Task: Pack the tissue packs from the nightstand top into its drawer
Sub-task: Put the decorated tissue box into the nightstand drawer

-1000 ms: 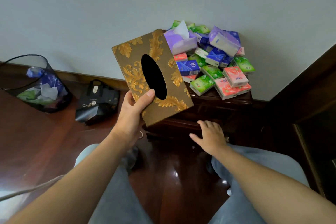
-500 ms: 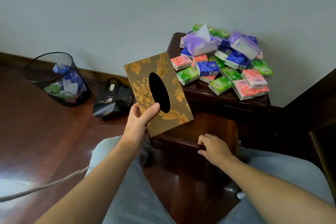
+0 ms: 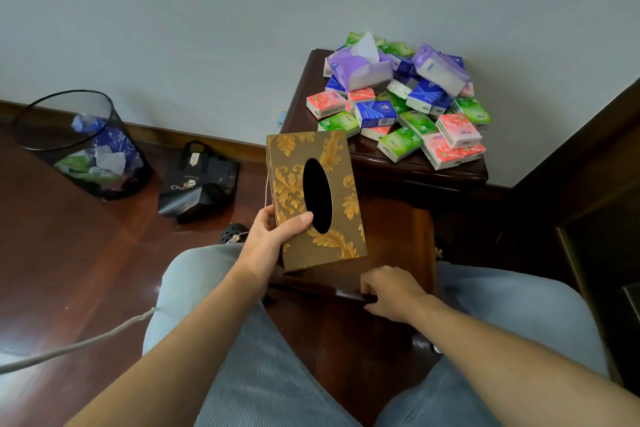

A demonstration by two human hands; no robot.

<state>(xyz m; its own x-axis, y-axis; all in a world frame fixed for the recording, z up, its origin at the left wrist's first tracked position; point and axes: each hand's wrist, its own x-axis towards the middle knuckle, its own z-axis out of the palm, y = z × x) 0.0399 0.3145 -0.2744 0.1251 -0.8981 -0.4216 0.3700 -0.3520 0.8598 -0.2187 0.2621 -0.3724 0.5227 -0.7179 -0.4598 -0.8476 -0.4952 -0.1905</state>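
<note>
The gold-patterned tissue box (image 3: 317,199) is gripped at its near corner by the left hand (image 3: 273,236), thumb on top, probably just kept clear of the drawer (image 3: 346,282) below that grip. The drawer's front edge is hooked by the curled fingers of the right hand (image 3: 391,293), forearm stretched forward, likely for pulling. Tissue packs (image 3: 401,104) are piled on the nightstand top (image 3: 304,94), up beyond both grips.

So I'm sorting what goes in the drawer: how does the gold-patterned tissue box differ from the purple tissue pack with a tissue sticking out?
The gold-patterned tissue box is a rigid brown cover with gold leaves; the purple tissue pack is soft plastic wrap. The box's oval slot looks dark with no tissue showing; the pack has a white tissue poking up. The left hand holds the box over the open drawer; the pack lies on the pile on the nightstand. Both dispense from the top.
</note>
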